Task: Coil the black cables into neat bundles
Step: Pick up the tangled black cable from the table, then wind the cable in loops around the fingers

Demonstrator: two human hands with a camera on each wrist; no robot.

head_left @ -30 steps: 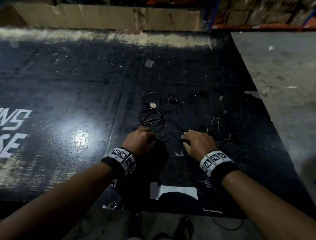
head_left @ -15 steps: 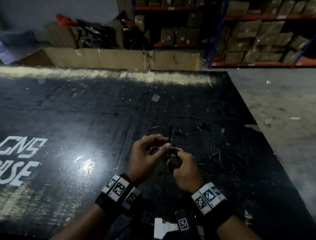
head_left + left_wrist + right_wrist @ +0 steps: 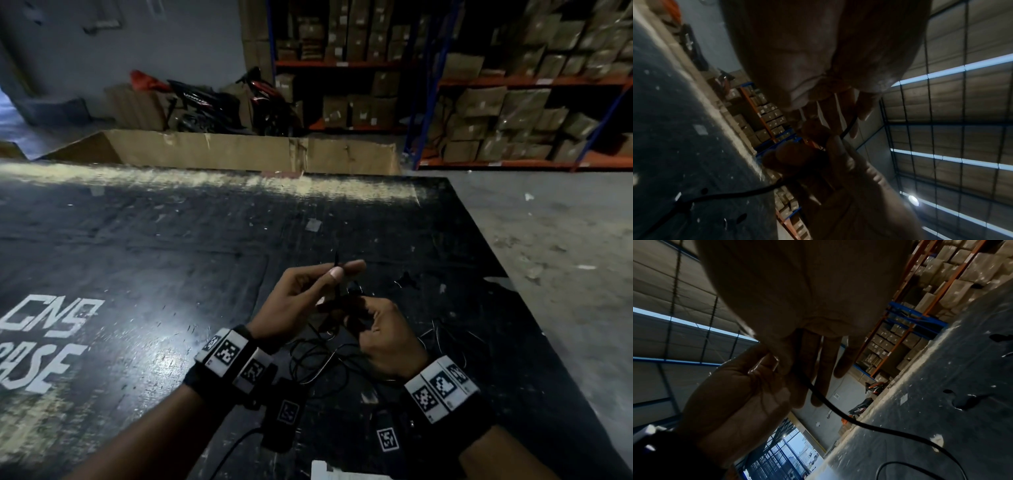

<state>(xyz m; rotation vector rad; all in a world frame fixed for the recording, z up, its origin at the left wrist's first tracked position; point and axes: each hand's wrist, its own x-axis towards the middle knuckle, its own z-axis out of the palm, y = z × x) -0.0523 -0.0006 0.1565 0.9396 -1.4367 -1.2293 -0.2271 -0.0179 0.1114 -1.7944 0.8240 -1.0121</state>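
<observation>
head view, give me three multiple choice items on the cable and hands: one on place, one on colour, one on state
1. Where do the loose cable loops lie?
A. on the dark floor mat below the hands
B. on a shelf
C. in the cardboard box

2. What colour is the cable?
A. white
B. black
C. orange

3. What is the left hand doing?
A. lying flat on the mat
B. hanging idle
C. pinching the cable

Key: A, the cable loops over the mat; B, it reads black in every view; C, the left hand has thumb and forefinger closed on it, beside the right hand.
</observation>
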